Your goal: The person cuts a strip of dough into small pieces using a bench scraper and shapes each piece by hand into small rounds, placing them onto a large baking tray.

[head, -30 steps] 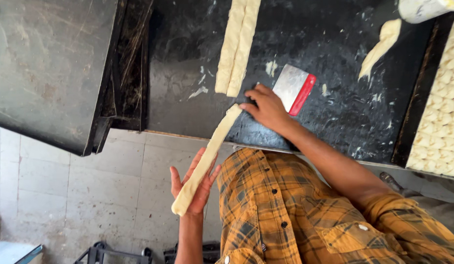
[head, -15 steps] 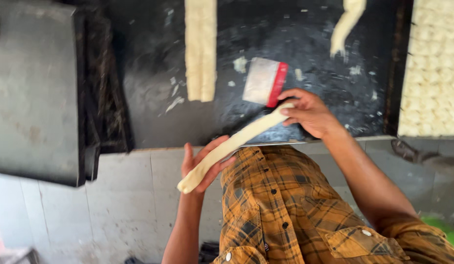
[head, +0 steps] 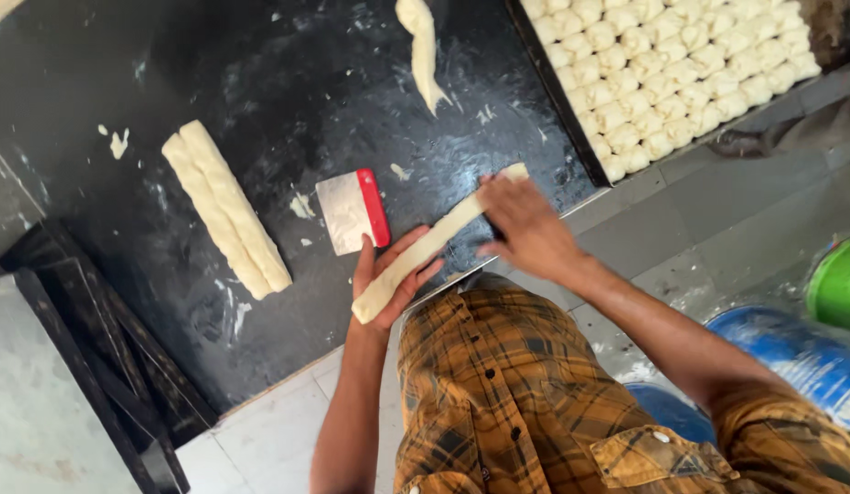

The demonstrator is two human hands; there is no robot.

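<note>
A long pale dough strip (head: 431, 245) stretches between both hands at the near edge of the black worktop (head: 288, 82). My left hand (head: 384, 284) lies palm up under the strip's near end, fingers spread. My right hand (head: 525, 227) rests on the far end and presses it against the worktop. A dough scraper (head: 353, 210) with a metal blade and red handle lies flat just left of the strip. Two more dough strips (head: 225, 209) lie side by side further left.
A tray (head: 571, 123) packed with several small dough pieces sits at the upper right. A twisted dough scrap (head: 421, 50) lies at the top centre. Dark metal frames (head: 105, 366) stand at lower left, a blue drum (head: 800, 357) and green container (head: 841, 284) at lower right.
The view has swung, so the worktop sits differently in frame. The strip stays between both hands; my left hand has come up to the worktop's edge beside the scraper.
</note>
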